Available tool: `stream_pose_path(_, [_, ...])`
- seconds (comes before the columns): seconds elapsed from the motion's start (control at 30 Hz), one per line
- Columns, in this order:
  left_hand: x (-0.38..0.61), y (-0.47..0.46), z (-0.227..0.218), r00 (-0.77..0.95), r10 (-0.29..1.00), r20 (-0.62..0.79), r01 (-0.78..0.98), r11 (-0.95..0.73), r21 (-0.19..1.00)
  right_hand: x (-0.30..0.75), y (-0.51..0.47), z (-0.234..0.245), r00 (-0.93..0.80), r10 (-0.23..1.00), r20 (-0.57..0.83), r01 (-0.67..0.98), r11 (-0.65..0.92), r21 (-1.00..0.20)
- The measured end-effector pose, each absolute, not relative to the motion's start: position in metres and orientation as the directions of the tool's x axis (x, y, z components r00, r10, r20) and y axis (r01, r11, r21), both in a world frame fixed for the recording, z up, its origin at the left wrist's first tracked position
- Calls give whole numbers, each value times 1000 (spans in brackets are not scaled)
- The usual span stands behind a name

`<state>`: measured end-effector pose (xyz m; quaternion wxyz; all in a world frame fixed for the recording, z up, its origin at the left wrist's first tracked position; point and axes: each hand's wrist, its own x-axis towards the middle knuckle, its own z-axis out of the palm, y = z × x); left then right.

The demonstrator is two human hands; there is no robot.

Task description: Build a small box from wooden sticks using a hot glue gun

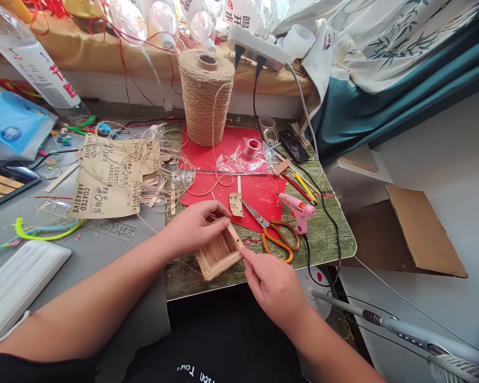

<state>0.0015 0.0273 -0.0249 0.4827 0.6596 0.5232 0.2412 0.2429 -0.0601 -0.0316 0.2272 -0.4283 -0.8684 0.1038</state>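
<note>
A small open box of wooden sticks (217,249), its sides wrapped in twine, is held tilted near the table's front edge. My left hand (195,226) grips its left and far sides, the thumb over the rim and the fingers partly hidden behind. At the right corner, my right hand (273,282) has its index finger pressed on the rim, with the other fingers curled in. Just beyond lie orange-handled scissors (279,239), a pink hot glue gun (299,211) and a scrap of sandpaper (236,205). Behind the box stands a big spool of twine (205,101).
Sandpaper sheets (106,178) and tangled twine lie left, over loose craft sticks (155,190). Red sheets (235,154) cover the middle. A power strip (258,49) sits at the back, its black cord running down the right side. An opened cardboard box (427,234) stands beyond the right edge.
</note>
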Motion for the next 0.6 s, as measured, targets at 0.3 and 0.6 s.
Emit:
stream_pose_path(0.3, [3, 28, -23, 310, 931, -193, 467, 28, 884, 242, -50, -22, -621, 774, 120, 709, 621, -334])
stream_pose_path(0.6, [1, 27, -25, 312, 933, -181, 456, 20, 890, 254, -71, -54, -513, 828, 227, 511, 507, -694])
